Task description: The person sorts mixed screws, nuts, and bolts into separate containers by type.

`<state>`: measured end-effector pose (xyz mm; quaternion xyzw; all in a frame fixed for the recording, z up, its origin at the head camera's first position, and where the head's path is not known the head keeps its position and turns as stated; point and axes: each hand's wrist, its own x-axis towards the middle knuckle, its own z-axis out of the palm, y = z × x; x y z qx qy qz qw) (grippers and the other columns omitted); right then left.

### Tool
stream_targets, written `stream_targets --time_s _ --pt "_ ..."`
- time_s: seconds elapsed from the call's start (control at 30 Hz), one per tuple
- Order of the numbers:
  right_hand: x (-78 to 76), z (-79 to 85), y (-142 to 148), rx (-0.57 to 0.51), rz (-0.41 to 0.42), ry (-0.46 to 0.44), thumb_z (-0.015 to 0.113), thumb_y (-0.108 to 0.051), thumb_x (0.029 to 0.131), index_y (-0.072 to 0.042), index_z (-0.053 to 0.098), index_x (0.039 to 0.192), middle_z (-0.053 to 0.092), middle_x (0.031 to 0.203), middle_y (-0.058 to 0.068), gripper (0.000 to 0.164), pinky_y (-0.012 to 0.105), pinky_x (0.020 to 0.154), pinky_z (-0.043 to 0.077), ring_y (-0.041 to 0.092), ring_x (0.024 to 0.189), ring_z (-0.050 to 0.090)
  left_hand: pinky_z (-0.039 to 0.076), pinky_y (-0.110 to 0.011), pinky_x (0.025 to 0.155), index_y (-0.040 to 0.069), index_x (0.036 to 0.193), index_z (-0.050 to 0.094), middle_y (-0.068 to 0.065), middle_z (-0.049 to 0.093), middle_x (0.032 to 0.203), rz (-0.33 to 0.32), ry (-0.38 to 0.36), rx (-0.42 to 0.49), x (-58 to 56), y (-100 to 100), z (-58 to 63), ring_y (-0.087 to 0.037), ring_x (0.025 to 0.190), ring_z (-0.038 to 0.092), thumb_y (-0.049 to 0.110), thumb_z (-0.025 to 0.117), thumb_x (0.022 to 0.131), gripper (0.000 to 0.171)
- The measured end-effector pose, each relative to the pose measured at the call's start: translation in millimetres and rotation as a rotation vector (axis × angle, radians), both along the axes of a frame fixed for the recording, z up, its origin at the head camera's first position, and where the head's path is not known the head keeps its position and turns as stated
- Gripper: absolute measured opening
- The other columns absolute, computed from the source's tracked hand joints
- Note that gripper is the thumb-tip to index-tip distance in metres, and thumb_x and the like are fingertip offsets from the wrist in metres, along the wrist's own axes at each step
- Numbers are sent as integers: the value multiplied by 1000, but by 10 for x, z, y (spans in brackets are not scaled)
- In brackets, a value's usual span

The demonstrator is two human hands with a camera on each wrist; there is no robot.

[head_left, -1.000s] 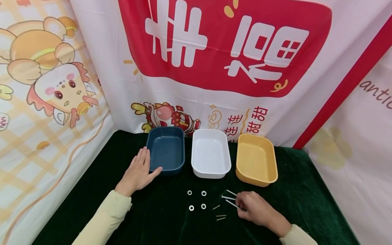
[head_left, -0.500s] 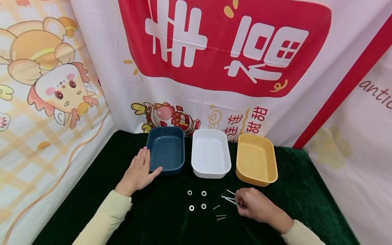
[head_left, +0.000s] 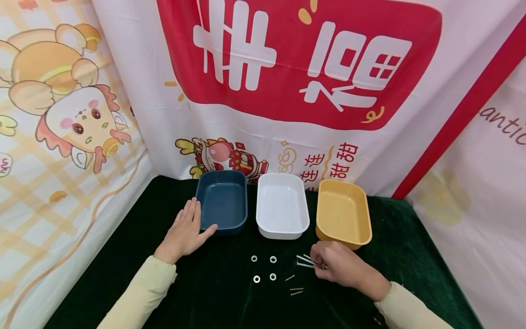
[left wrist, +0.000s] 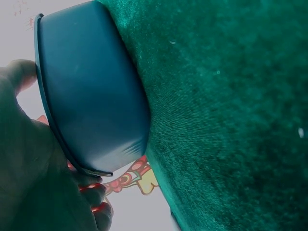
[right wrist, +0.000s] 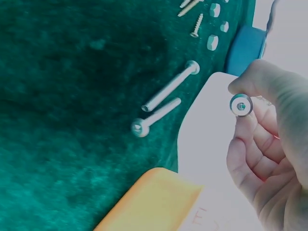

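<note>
Left tray [head_left: 222, 201] sits right of and beyond the left hand [head_left: 182, 233], touching it. Middle tray [head_left: 281, 204] is beyond and between both hands; right tray [head_left: 341, 210] just beyond the right hand [head_left: 339, 266]. Held bolt [right wrist: 241, 105] in the right hand; two loose bolts [right wrist: 169, 88] on the table [head_left: 230, 301], near its left. Four nuts [right wrist: 212, 42] and three screws [right wrist: 197, 25] lie between the hands, screws nearer the right.

Silver hex-socket bolt [right wrist: 241, 105] in right fingers [right wrist: 262, 79], blue bin [head_left: 224, 205] upright
</note>
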<state>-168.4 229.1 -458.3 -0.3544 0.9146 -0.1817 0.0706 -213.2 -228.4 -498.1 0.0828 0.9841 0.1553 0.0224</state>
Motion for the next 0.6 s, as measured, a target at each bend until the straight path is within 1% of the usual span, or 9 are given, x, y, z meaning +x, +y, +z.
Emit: stream_targets --time_s 0.1,0.3,0.6 --pt "-25 44 -53 -3 10 19 82 -13 88 -21 68 88 60 80 -15 16 16 64 50 -4 70 51 11 -66 131 -10 165 10 -29 5 176 -1 2 1 0 3 -1 -50 163 6 66 46 105 103" --pt "-102 109 -197 23 25 48 82 -14 90 -22 69 89 61 82 -15 15 16 64 51 -4 71 52 12 -66 131 -10 165 10 -29 5 176 -2 -1 -2 1 6 9 -49 163 6 70 43 104 106" --pt "-197 120 -488 34 107 102 80 -15 90 -20 69 91 64 83 -11 12 15 63 50 -4 71 52 11 -66 131 -9 165 9 -29 4 176 0 -4 3 6 3 4 -50 163 5 68 45 104 105"
